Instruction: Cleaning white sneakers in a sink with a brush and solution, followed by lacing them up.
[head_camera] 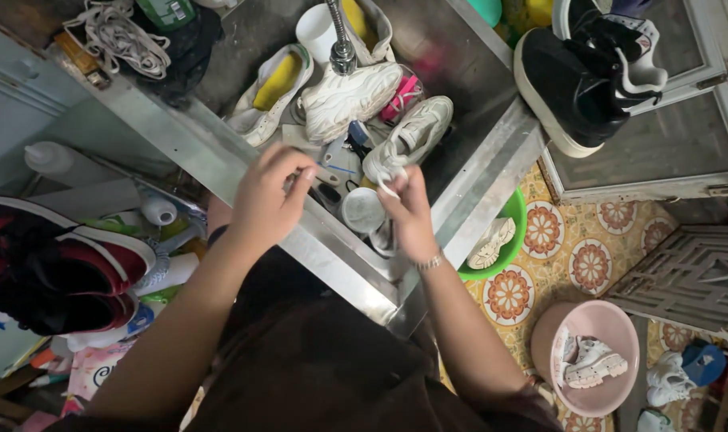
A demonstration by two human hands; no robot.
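White sneaker (410, 138) lies in the steel sink (460, 72) near its front edge. Left hand (270, 192) hovers curled just left of it, pinching something small; right hand (410, 214) grips its toe from below.

A single head-worn camera is looking steeply down over the person's own forearms, close to the stainless steel sink (244, 48) crowded with white sneakers. The view is sitting tilted, so the sink is running diagonally, and it is taking in the patterned tile floor (572, 256) at lower right.
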